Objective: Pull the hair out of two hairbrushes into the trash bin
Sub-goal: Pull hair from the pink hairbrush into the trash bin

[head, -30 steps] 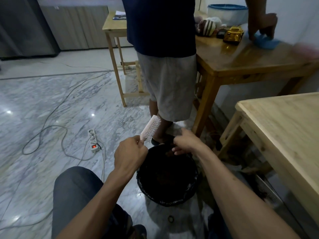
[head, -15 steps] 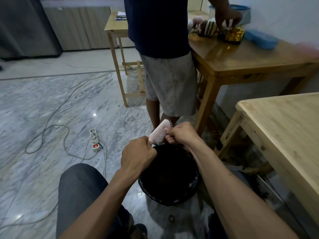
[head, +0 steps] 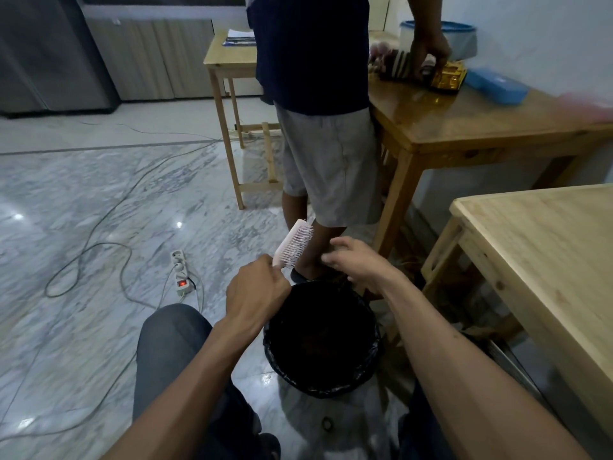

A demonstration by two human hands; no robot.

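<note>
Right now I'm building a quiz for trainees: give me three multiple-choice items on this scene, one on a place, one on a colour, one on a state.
1. Where is the trash bin? A on the pale table; B on the floor below the hands; C beside the power strip.
2. What colour is the hairbrush? A pale pink; B black; C green.
3. What is the left hand doing? A hanging empty; B resting on the bin; C gripping the brush handle.

B: the bin stands on the marble floor. A: its back is pale pink. C: fingers curl round the handle, while the right hand is off the brush.

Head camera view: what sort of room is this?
Probably a home's living or utility room: polished grey marble floor, plain wooden tables, and a white power strip trailing cables.
</note>
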